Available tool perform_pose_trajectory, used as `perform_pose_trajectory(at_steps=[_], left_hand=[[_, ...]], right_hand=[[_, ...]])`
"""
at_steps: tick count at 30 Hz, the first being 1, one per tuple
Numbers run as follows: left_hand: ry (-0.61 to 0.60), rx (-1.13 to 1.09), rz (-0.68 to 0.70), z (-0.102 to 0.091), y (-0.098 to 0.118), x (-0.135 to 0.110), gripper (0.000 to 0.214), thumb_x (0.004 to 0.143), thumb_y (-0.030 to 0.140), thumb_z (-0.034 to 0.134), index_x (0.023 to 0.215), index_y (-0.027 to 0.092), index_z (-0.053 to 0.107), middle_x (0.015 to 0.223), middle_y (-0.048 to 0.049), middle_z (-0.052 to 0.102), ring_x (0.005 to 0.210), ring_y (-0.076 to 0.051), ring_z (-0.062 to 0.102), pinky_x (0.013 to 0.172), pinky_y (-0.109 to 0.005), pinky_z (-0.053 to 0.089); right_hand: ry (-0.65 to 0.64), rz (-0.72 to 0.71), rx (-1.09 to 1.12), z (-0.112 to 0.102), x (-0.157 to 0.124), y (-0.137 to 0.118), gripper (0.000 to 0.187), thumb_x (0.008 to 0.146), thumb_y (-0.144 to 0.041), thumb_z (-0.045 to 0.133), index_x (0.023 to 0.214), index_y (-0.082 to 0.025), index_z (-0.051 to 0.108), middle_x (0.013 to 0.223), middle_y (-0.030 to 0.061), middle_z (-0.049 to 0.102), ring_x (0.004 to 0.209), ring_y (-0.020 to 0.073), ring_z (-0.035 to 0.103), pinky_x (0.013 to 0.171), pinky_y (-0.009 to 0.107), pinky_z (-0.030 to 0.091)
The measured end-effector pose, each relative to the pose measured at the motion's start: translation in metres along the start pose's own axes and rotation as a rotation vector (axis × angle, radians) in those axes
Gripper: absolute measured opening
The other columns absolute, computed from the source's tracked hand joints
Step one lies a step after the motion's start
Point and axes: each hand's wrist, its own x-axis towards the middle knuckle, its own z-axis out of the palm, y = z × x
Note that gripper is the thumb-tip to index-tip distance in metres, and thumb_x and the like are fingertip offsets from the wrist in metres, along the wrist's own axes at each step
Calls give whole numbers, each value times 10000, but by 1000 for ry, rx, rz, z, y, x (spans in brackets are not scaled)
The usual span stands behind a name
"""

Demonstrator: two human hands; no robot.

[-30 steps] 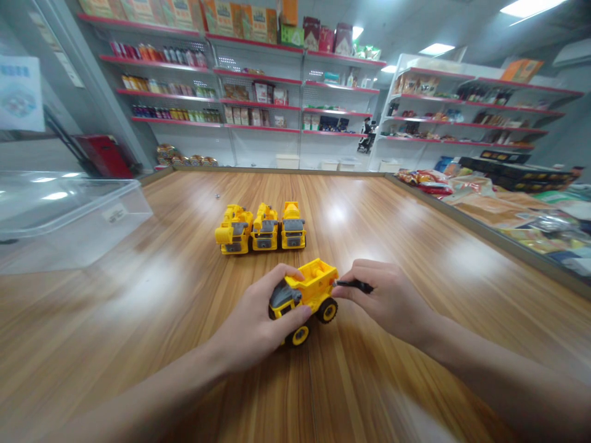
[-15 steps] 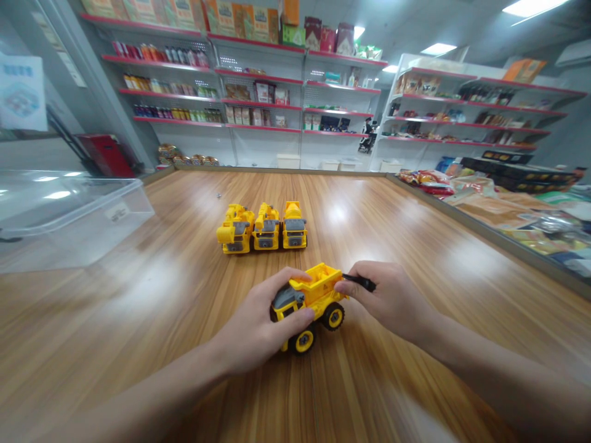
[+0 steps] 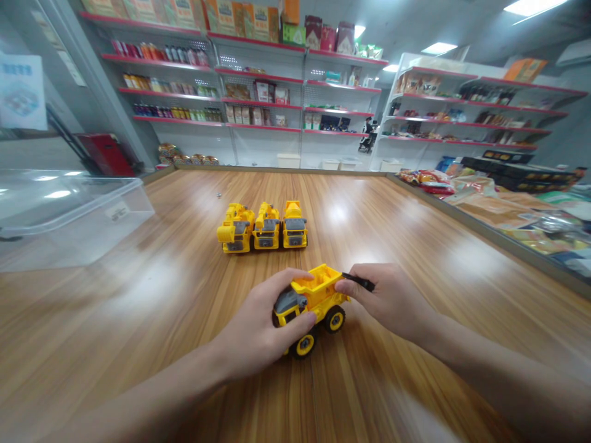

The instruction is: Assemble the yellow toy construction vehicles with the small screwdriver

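A yellow toy dump truck (image 3: 319,303) with a grey windscreen and black tyres stands on the wooden table in front of me. My left hand (image 3: 263,323) is wrapped round its cab, thumb on the near side and fingers over the far side. My right hand (image 3: 392,301) is closed on a slim black screwdriver (image 3: 359,281) at the rear of the dump bed. The screwdriver's one end meets the bed's back edge; whether it touches a screw is hidden. Farther back stand three yellow toy trucks side by side: one (image 3: 236,229), a middle one (image 3: 266,227) and a right one (image 3: 294,226).
A clear plastic bin (image 3: 78,221) sits on the table's left side. A tiny silvery piece (image 3: 218,195) lies towards the back. Packaged goods (image 3: 503,197) lie beyond the table's right edge, and stocked shelves (image 3: 258,77) line the far wall.
The dump truck has shifted very slightly to the right and towards me with my left hand. My right hand keeps its hold on the screwdriver, almost unmoved.
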Motion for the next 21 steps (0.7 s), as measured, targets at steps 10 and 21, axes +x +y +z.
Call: perform_pose_trajectory(at_steps=[10,21], left_hand=[[109,271,163,5,-11,3,384,846,285,625,1205,237,497,1163,-81,587,1057,-240,585,920,-400,477],[65,284,198,5,-7,-1,420,824,251,621,1216,226,472,1174,-82,502,1067,-221,536,935,-365,448]], right_hand=[[-142,77,5,6,1,2,388,977,-396,474,695,-169,612,594,-20,562,530,101,454,488,231,266],[-108,139,136,12,-3,-3,331,947,-384,537,718,-167,637,616,-20,594,553,110,497,511,237,325]])
